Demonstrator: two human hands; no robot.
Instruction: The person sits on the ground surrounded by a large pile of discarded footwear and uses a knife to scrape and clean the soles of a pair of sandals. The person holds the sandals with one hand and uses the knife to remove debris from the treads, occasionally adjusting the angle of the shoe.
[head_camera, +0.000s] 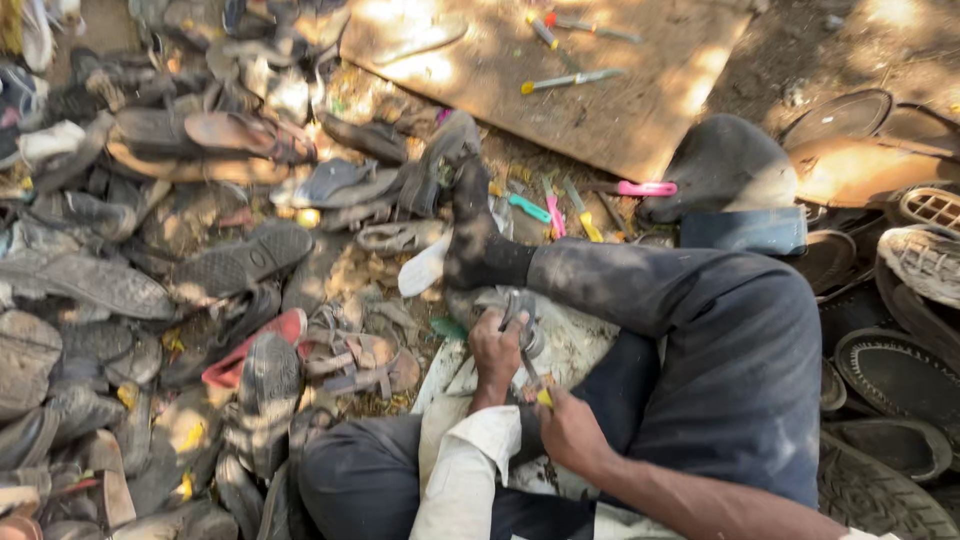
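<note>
I sit cross-legged on the ground in dark trousers (740, 350) and a dark sock (478, 245). My left hand (497, 350) grips a small grey piece of footwear (520, 318) held over my lap. My right hand (572, 430) holds a thin tool with a yellow handle (541, 393), its tip pointing up at the grey piece. The two hands are close together, almost touching. A white sleeve (465, 470) covers my left forearm. A pale cloth (570, 350) lies under the hands.
Several worn sandals and shoes (180, 300) are heaped on the ground to the left. A wooden board (560, 80) with several tools (570, 80) lies ahead. Coloured-handled tools (560, 210) lie near my foot. Shoe soles (890, 370) are stacked at right.
</note>
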